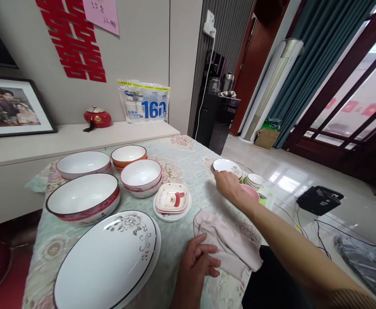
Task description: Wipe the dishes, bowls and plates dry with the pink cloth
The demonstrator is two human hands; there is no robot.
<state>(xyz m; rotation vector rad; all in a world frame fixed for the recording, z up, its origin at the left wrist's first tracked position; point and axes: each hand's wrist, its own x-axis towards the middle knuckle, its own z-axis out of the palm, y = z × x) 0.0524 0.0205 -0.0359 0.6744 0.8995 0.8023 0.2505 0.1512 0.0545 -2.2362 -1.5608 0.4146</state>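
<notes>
My right hand [228, 185] reaches across to the far right of the table, its fingers closed at the near rim of a white plate [226, 166] with a dark edge and flower print. My forearm and hand cover part of what lies there. My left hand [198, 262] is low in the middle, palm turned inward, fingers loosely bent and apart, holding nothing. A crumpled pale pink cloth [223, 240] lies just beyond its fingertips. Left of the cloth, small square dishes [172, 198] with a bear print are stacked on round white plates [171, 218].
Large oval plates [104, 257] fill the front left. Behind them stand stacked bowls [81, 195]. Small white dishes [255, 180] and a pink bowl [250, 192] sit at the table's right edge. A ledge behind holds a red pot [98, 118] and a bag of cups [146, 103].
</notes>
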